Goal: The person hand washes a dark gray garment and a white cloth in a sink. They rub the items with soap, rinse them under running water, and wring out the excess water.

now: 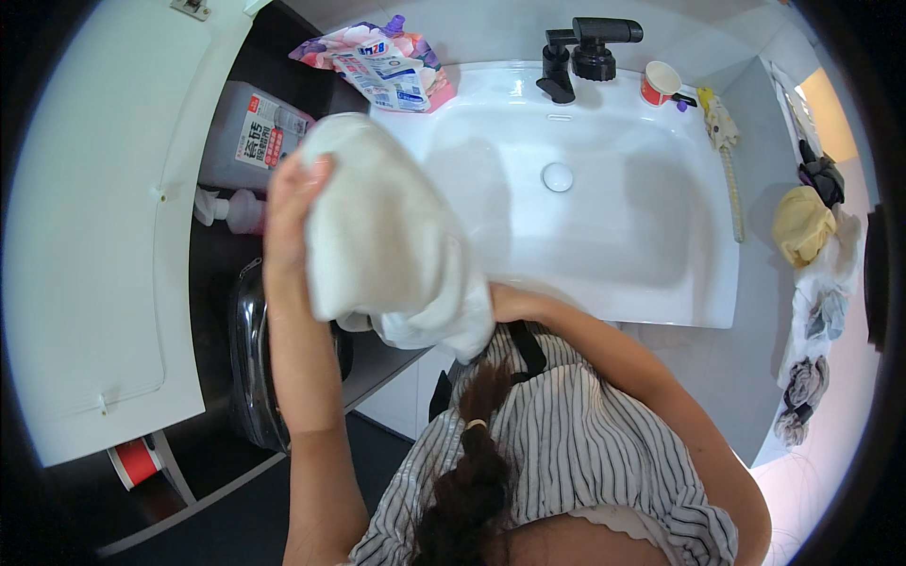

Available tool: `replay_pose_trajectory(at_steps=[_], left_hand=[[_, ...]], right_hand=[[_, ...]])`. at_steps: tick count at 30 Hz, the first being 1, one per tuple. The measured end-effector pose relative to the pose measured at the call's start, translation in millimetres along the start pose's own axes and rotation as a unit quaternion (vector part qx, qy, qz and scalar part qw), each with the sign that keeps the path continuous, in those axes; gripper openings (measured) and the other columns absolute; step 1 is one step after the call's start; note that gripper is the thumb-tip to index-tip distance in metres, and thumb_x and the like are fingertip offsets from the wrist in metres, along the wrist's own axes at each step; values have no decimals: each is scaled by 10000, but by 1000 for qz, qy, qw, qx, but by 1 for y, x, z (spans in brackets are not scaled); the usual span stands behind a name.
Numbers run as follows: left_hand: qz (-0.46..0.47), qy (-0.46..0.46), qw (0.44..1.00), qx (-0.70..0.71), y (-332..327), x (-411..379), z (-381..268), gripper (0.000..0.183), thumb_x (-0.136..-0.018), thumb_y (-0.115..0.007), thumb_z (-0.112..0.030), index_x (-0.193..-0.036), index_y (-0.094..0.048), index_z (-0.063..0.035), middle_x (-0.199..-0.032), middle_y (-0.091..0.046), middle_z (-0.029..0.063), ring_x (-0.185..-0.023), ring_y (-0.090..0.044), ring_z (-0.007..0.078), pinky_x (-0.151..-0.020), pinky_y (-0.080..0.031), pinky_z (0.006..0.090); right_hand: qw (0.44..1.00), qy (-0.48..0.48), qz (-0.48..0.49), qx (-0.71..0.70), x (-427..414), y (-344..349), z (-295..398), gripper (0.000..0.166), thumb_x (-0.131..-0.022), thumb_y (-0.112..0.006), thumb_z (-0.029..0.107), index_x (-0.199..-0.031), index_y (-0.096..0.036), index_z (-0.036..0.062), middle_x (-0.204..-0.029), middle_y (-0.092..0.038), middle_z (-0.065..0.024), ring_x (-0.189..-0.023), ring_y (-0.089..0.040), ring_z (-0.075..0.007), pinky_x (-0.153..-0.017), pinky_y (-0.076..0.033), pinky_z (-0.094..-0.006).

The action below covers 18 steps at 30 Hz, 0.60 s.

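Note:
My left hand (301, 205) grips the upper left edge of a folded white cloth (386, 226), with the thumb over its near face. The cloth is held up in front of the left side of a white ceramic washbasin (708, 304). At its lower right end, the cloth bunches against my right hand (517, 304), which holds it close to my body. The right fingers are mostly hidden by the cloth. Both the cloth and my left hand look slightly blurred.
A black faucet (594, 49) stands behind the basin, beside a paper cup (660, 83). A flowered refill pouch (386, 67) lies at the back left. The open cabinet door (106, 233) flanks a grey jug (241, 134), spray bottle (241, 211) and black bag (255, 361). Rolled cloths (803, 226) line the right ledge.

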<state>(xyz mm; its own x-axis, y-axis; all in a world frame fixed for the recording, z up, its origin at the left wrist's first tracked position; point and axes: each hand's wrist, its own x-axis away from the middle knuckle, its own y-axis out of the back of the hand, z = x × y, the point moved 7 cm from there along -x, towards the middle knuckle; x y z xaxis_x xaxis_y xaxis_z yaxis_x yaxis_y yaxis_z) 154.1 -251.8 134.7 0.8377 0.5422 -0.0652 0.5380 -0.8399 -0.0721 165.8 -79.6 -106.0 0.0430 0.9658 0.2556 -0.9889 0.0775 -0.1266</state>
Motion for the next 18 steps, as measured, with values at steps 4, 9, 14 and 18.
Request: replay_pose_trajectory(at_steps=[4,9,14,18], left_hand=[[148,129,975,99,-69,-21,46,323,-782,-588,-154,-1056,-538,11,-922,-613,86,-800,-605,142,-734,-482,261],[330,217,907,143,-139,-39,102,396,-750,-598,-125,-1113,-506,5,-1001,-592,88,-889,-580,151,-781,-468,277],[439,245,864,17,-192,-38,129,459,-714,-674,-125,-1121,-503,1,-995,-586,72,-925,-544,132,-822,-431,264],[461,271,836,-122,-197,-47,179,486,-703,-688,-117,-1136,-490,-18,-1001,-583,71,-919,-555,144,-812,-439,262]], right_hand=[[966,-6,-143,-215,48,67,10,451,-789,-552,111,-1226,-461,39,-1182,-524,-108,-1095,-473,-175,-954,-343,-330],[857,191,-367,-306,87,140,85,487,-847,-518,241,-1276,-398,43,-1174,-521,-60,-1129,-434,-171,-992,-271,-307],[910,47,-349,-219,113,170,62,456,-813,-594,322,-1155,-513,30,-1001,-584,-33,-926,-502,-118,-852,-364,-269],[910,-46,-396,-117,131,192,31,390,-794,-632,285,-1060,-556,10,-904,-608,-50,-816,-537,-116,-725,-422,-258]])
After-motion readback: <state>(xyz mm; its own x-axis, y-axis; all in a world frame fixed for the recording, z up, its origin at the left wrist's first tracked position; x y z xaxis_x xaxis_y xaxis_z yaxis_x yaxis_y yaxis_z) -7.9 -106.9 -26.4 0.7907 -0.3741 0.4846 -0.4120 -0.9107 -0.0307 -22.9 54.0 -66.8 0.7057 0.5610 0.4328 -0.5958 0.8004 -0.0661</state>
